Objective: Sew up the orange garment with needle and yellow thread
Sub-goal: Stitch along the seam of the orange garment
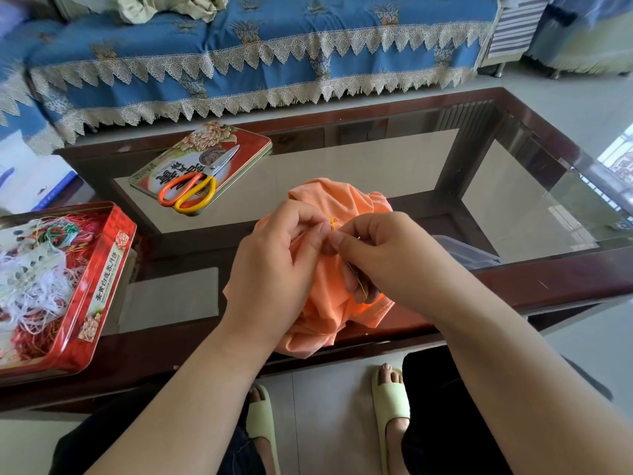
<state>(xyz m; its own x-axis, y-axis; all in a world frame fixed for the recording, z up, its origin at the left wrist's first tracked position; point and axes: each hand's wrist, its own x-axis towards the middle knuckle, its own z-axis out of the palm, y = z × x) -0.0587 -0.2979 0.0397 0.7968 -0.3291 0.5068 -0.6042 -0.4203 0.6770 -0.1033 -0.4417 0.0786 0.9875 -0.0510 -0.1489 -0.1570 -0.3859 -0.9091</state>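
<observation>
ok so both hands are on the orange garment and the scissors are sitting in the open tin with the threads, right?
Not quite. In the head view the scissors lie on the closed tin lid, not in the thread tin. Both hands, left and right, do hold the orange garment.

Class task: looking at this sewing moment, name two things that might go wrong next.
1. The right hand and left hand pinch close together at the stitch on the orange garment; a fingertip prick seems possible.
2. The yellow thread trails loose under the right hand's fingers and may tangle.
</observation>
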